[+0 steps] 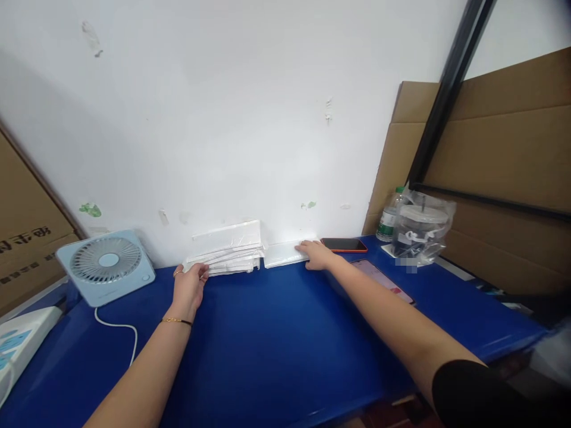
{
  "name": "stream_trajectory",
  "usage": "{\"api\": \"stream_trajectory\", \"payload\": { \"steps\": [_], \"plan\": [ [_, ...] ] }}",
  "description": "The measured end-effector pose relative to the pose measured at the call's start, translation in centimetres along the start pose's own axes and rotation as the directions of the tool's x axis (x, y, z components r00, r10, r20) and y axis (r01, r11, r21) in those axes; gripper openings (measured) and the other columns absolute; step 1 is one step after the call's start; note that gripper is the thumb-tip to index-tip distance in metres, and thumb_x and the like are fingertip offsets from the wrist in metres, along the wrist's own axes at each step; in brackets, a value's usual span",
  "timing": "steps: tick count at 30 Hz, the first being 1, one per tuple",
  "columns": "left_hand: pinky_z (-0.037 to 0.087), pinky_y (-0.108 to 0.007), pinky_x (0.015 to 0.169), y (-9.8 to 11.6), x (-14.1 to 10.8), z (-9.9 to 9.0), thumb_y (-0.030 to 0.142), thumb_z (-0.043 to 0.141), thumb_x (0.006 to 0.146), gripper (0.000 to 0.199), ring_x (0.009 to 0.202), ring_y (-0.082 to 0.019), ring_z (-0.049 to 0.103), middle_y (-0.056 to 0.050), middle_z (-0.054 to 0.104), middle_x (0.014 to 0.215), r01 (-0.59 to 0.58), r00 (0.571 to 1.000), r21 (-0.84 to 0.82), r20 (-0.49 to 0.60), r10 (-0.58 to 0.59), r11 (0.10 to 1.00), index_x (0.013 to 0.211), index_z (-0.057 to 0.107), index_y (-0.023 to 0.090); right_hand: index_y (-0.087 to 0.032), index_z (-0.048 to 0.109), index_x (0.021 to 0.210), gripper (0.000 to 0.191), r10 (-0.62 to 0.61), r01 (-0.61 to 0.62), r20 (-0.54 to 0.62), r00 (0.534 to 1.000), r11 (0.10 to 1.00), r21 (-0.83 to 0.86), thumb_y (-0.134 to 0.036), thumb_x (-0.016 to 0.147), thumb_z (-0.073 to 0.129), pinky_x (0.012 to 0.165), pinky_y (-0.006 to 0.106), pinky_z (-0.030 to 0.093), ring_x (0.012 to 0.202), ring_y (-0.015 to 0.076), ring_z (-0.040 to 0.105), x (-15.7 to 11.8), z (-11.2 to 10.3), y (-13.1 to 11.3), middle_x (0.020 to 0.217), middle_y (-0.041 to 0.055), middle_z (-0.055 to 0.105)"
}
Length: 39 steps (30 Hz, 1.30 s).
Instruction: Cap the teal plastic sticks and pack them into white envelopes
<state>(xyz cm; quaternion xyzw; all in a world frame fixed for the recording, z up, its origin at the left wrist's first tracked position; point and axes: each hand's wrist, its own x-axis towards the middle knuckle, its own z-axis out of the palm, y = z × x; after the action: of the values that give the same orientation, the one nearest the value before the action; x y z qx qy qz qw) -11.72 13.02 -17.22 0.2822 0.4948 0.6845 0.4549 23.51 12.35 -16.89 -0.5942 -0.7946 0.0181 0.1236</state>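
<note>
At the left end of a stack of flat white packets in clear wrap (232,252), my left hand (191,282) pinches the edge of some of them. The stack leans unevenly against the wall. To its right lies a separate flat white packet (281,254) in shiny plastic. My right hand (316,254) rests on that packet's right end, fingers stretched out over it. What the packets contain cannot be made out.
A blue fan (107,261) with a white cable stands left, near a power strip (27,339). On the right are an orange-edged phone (343,245), another phone (383,280), a water bottle (388,220) and a bagged cup (422,229). The blue tabletop (276,345) meets the wall.
</note>
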Motion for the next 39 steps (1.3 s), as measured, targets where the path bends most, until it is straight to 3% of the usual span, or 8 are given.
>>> {"api": "stream_trajectory", "payload": {
  "steps": [6, 10, 14, 20, 25, 30, 33, 39],
  "plan": [
    [0.041, -0.019, 0.056, -0.9, -4.9, 1.3, 0.027, 0.060, 0.070, 0.061, 0.070, -0.009, 0.053, -0.001, 0.052, 0.096, -0.424, 0.903, 0.355, 0.235, 0.360, 0.833, 0.126, 0.037, 0.023, -0.018, 0.065, 0.099, 0.029, -0.061, 0.058, -0.008, 0.998, 0.976, -0.212, -0.014, 0.083, 0.041, 0.089, 0.034, 0.035, 0.098, 0.0242, 0.057, -1.9, -0.1, -0.4, 0.104, 0.0114, 0.066],
    [0.045, -0.034, 0.080, -0.7, -9.5, 3.3, 0.037, 0.058, 0.074, 0.057, 0.095, -0.020, 0.055, -0.008, 0.051, 0.112, -0.741, 0.659, 0.482, 0.658, 0.365, 0.468, 0.127, 0.041, 0.022, -0.019, 0.066, 0.097, 0.028, -0.080, 0.077, -0.007, 0.997, 0.976, -0.206, -0.018, 0.084, 0.041, 0.075, 0.030, 0.039, 0.095, 0.0242, 0.059, -5.1, -0.8, -1.3, 0.103, 0.0107, 0.067],
    [0.029, -0.045, 0.103, -1.8, -12.1, 4.9, 0.050, 0.068, 0.062, 0.085, 0.127, -0.031, 0.034, -0.012, 0.039, 0.137, -0.901, 0.423, 0.406, 0.901, 0.099, 0.149, 0.135, 0.034, 0.023, -0.020, 0.067, 0.096, 0.026, -0.272, 0.270, -0.017, 0.962, 0.959, -0.090, -0.019, 0.083, 0.044, 0.072, 0.028, 0.040, 0.094, 0.0221, 0.060, -9.3, -0.2, -3.4, 0.099, 0.0093, 0.068],
    [0.035, -0.044, 0.097, -4.1, -13.0, 5.1, 0.053, 0.067, 0.060, 0.090, 0.121, -0.033, 0.043, -0.015, 0.045, 0.134, -0.870, 0.461, 0.480, 0.872, -0.165, 0.112, 0.137, 0.033, 0.022, -0.024, 0.066, 0.103, 0.027, -0.211, 0.304, -0.245, 0.946, 0.838, 0.453, -0.033, 0.080, 0.054, 0.083, 0.028, 0.043, 0.097, 0.0183, 0.060, -11.3, 0.3, -3.6, 0.105, 0.0039, 0.067],
    [0.042, -0.037, 0.088, -4.1, -13.7, 5.4, 0.031, 0.062, 0.065, 0.063, 0.103, -0.026, 0.056, -0.011, 0.057, 0.116, -0.877, 0.454, 0.455, 0.890, -0.045, 0.155, 0.125, 0.044, 0.020, -0.021, 0.059, 0.110, 0.038, 0.388, 0.013, -0.145, 0.910, 0.323, 0.946, -0.044, 0.080, 0.055, 0.089, 0.032, 0.043, 0.102, 0.0187, 0.057, -9.2, 1.0, -1.1, 0.110, 0.0067, 0.064],
    [0.043, -0.034, 0.087, -3.2, -14.4, 6.3, 0.022, 0.057, 0.067, 0.056, 0.098, -0.022, 0.057, -0.006, 0.057, 0.114, -0.911, 0.392, 0.379, 0.918, 0.059, 0.160, 0.121, 0.046, 0.023, -0.018, 0.060, 0.098, 0.036, 0.270, -0.136, 0.188, 0.944, -0.201, 0.970, -0.047, 0.078, 0.055, 0.065, 0.029, 0.049, 0.071, 0.0166, 0.061, -8.6, 1.7, -0.8, 0.082, 0.0049, 0.064],
    [0.043, -0.033, 0.085, -2.2, -14.3, 6.4, 0.023, 0.056, 0.067, 0.055, 0.096, -0.023, 0.058, -0.005, 0.058, 0.111, -0.925, 0.371, 0.363, 0.927, 0.053, 0.111, 0.121, 0.048, 0.025, -0.017, 0.059, 0.092, 0.032, 0.301, -0.143, 0.167, 0.939, -0.102, 0.984, -0.043, 0.072, 0.063, 0.060, 0.026, 0.047, 0.065, 0.0146, 0.058, -8.8, 2.0, -0.5, 0.076, 0.0030, 0.061],
    [0.044, -0.028, 0.073, 1.2, -14.2, 6.4, 0.026, 0.056, 0.065, 0.050, 0.082, -0.021, 0.061, -0.003, 0.062, 0.099, -0.948, 0.317, 0.312, 0.927, -0.200, -0.055, 0.114, 0.056, 0.027, -0.020, 0.061, 0.096, 0.036, 0.353, -0.171, -0.096, 0.931, 0.651, 0.740, -0.035, 0.064, 0.070, 0.067, 0.027, 0.042, 0.070, 0.0145, 0.054, -8.8, 2.8, 0.5, 0.079, 0.0012, 0.058]
  ]
}}
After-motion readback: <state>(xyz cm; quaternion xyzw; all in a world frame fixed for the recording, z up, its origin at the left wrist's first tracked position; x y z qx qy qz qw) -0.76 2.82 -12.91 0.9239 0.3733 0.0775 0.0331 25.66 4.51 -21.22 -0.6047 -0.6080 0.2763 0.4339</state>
